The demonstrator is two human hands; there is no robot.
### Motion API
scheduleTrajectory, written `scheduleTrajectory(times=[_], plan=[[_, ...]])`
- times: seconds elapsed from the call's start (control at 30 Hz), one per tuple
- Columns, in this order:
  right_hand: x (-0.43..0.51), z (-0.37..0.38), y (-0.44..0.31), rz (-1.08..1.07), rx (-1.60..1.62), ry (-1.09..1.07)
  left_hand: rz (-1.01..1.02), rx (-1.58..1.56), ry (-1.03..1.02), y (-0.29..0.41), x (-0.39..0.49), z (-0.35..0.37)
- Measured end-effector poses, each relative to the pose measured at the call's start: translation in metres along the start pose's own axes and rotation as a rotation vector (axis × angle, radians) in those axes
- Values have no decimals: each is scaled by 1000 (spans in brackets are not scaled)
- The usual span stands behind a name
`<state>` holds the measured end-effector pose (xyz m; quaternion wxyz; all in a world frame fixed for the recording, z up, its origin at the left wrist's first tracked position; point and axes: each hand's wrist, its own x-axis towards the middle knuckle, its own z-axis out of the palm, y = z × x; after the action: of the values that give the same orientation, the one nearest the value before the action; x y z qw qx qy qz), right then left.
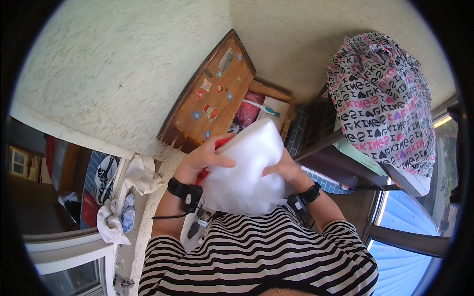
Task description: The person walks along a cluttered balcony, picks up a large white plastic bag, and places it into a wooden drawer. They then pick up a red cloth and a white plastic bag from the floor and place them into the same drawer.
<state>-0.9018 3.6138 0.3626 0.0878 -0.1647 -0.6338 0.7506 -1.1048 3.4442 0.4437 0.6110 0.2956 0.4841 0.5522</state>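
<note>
Between my two hands is a soft white bundle (251, 148), smooth at the top and sheer and crumpled lower down. It is held close to my striped shirt (259, 251). My left hand (205, 157) grips its left side, the thumb lying across the white material. Some red material (202, 175) shows beside that palm. My right hand (283, 168) holds the opposite side with its thumb on the front, and its other fingers are hidden behind the bundle. Beyond the bundle stands a wooden chest (283, 90) with its sticker-covered lid (205, 98) raised.
Inside the chest are a dark pink plastic-wrapped bundle (250, 109) and a white and teal handled item (270, 110). A large printed fabric bundle (381, 103) rests on a rack at right. White cloths (142, 174) lie on the window ledge at left.
</note>
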Motion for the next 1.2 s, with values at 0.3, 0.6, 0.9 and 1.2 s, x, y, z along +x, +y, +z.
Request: scheduleTrajectory(times=[0.3,0.6,0.9,1.2], plan=[[-23,-18,-16,93,559,315,172,-160,69,-52,-1,-65],[15,-11,17,125,137,336,105,111,53,-110,21,-32],[14,-3,127,356,-898,526,-27,69,507,-194,52,-9],[45,-55,186,338,-994,327,-268,-494,545,-272,81,-15]])
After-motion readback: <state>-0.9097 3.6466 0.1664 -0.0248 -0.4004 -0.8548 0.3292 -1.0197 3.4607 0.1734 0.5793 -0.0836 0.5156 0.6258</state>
